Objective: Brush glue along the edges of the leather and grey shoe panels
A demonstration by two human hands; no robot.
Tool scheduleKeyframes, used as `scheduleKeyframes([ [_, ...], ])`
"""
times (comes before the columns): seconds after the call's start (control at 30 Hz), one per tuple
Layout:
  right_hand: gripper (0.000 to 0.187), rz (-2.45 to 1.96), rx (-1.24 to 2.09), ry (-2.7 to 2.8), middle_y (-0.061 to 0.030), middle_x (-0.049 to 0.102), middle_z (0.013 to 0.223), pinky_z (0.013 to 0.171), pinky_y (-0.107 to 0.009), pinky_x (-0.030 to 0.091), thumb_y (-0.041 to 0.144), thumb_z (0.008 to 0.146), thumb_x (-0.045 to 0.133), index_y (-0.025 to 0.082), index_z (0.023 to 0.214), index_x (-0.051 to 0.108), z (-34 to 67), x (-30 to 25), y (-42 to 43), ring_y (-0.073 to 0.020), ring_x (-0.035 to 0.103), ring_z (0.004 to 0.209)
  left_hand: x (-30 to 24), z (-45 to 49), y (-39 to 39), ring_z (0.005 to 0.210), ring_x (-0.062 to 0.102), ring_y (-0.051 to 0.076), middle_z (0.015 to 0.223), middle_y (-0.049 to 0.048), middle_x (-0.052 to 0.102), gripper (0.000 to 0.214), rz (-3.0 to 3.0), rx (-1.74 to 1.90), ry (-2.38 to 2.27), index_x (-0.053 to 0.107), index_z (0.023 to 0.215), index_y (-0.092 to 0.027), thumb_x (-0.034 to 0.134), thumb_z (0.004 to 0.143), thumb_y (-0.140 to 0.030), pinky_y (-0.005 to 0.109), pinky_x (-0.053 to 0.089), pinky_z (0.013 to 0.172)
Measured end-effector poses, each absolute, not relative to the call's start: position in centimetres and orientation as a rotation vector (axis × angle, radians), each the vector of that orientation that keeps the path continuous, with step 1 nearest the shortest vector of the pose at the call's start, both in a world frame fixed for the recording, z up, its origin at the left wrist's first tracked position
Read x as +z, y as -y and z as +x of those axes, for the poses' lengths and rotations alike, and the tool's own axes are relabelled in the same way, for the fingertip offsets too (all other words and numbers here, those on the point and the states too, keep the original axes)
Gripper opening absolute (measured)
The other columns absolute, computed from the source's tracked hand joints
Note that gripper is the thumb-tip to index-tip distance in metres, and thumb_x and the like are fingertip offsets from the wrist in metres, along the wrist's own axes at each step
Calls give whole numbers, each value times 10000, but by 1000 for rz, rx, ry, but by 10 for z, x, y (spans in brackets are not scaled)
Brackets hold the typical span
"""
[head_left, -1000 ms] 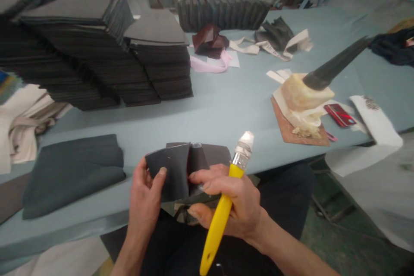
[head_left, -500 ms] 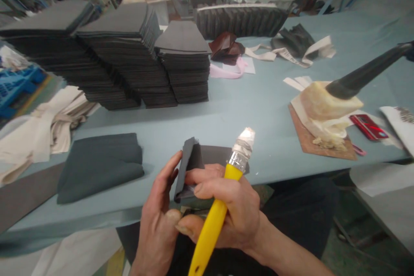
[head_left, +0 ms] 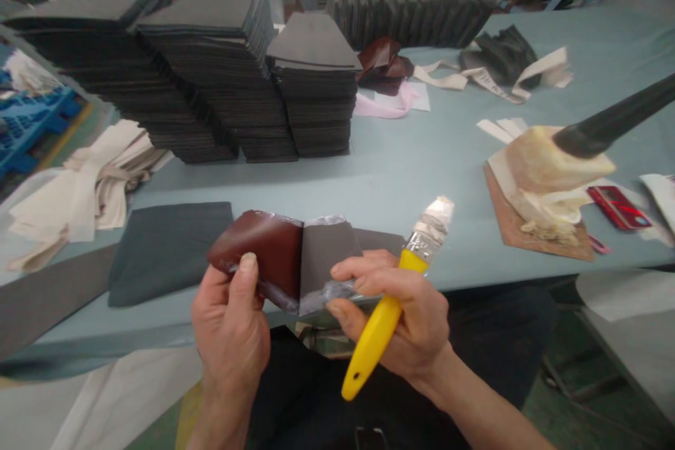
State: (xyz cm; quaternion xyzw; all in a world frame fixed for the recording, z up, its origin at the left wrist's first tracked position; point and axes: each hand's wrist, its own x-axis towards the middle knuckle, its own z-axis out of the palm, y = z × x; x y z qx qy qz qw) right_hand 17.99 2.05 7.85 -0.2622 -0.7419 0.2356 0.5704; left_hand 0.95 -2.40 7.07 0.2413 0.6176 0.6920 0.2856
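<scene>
My left hand point(head_left: 235, 316) pinches the left end of a glossy dark red-brown leather piece point(head_left: 274, 246), thumb on top. This joins a grey panel point(head_left: 324, 256) at a crease, and whitish, glue-like smears run along the edges of both. A paint brush point(head_left: 380, 334) with a yellow handle lies across my closed right hand point(head_left: 411, 316), its whitish bristles pointing up and right. The thumb and fingers of that same hand also grip the panel's lower right edge. Behind the panel, another grey strip point(head_left: 377, 240) lies partly hidden on the table.
Tall stacks of dark grey sheets point(head_left: 211, 84) stand at the back left. A dark green folded piece point(head_left: 169, 246) lies left of my hands. At right, a cut yellowish container point(head_left: 559, 162) with a black handle sits on a brown board point(head_left: 506, 225), beside a red device point(head_left: 618, 207).
The piece has opened out from a folded grey shape, exposing its red-brown side. My left hand has moved left with one end, and my right hand, still holding the brush, slightly right.
</scene>
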Motion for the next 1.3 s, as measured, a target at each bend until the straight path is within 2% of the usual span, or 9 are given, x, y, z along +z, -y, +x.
scheduleKeyframes([
  [0.17, 274, -784, 463, 1709, -17, 828, 902, 751, -350, 712, 134, 906, 770, 269, 1039, 572, 206, 63, -21, -199, 832, 800, 80, -7, 6, 981, 761, 168, 993, 4, 837, 219, 532, 2021, -1542, 795, 926, -212, 878, 757, -325, 221, 606, 902],
  [0.23, 271, -844, 448, 1685, -15, 827, 908, 745, -347, 716, 135, 907, 774, 269, 1040, 579, 214, 56, -20, -200, 835, 809, 81, -13, 3, 1124, 758, 201, 1034, -3, 842, 143, 513, 2007, -1538, 786, 897, -236, 834, 777, -297, 264, 602, 1017],
  [0.33, 266, -895, 432, 1670, -4, 823, 901, 729, -344, 718, 134, 907, 775, 271, 1037, 588, 221, 48, -19, -201, 835, 795, 81, -21, 0, 1313, 698, 212, 1102, -27, 837, 57, 493, 1983, -1536, 765, 881, -272, 770, 827, -255, 324, 524, 1202],
  [0.5, 221, -1001, 362, 1631, -9, 825, 908, 708, -304, 698, 186, 915, 784, 260, 1019, 603, 225, 34, -19, -191, 834, 775, 77, -31, -9, 1386, 656, 210, 1118, -54, 837, 82, 472, 2056, -1509, 728, 841, -276, 759, 781, -229, 368, 473, 1282],
  [0.63, 203, -1059, 358, 1601, -9, 829, 909, 722, -294, 693, 211, 925, 784, 257, 1010, 605, 227, 29, -19, -181, 832, 770, 75, -33, -8, 1425, 625, 183, 1151, -80, 830, 96, 456, 2005, -1483, 729, 847, -291, 729, 811, -201, 322, 475, 1265],
  [0.77, 198, -1065, 390, 1588, -11, 827, 912, 734, -316, 701, 218, 931, 782, 255, 1009, 604, 226, 26, -19, -190, 835, 788, 71, -29, -7, 1406, 642, 202, 1130, -66, 832, 81, 480, 1950, -1486, 721, 878, -280, 738, 814, -233, 356, 509, 1230],
  [1.0, 185, -1081, 465, 1561, -23, 829, 943, 774, -335, 700, 235, 939, 780, 246, 1017, 613, 225, 21, -19, -190, 834, 839, 65, -23, -12, 1304, 695, 215, 1093, -22, 835, 156, 472, 1953, -1453, 721, 852, -246, 803, 720, -265, 304, 598, 1057],
  [1.17, 197, -1082, 508, 1552, -35, 828, 962, 797, -342, 691, 234, 938, 785, 247, 1023, 607, 224, 21, -18, -186, 827, 863, 64, -19, -12, 1179, 736, 208, 1035, -45, 826, 204, 464, 1853, -1447, 756, 967, -237, 816, 784, -305, 346, 599, 947],
  [1.3, 223, -1072, 495, 1538, -41, 826, 994, 828, -343, 676, 198, 921, 791, 250, 1017, 597, 220, 23, -20, -190, 821, 918, 60, -12, -12, 1070, 754, 204, 982, -19, 819, 308, 457, 1926, -1478, 747, 912, -224, 905, 673, -336, 309, 611, 945],
])
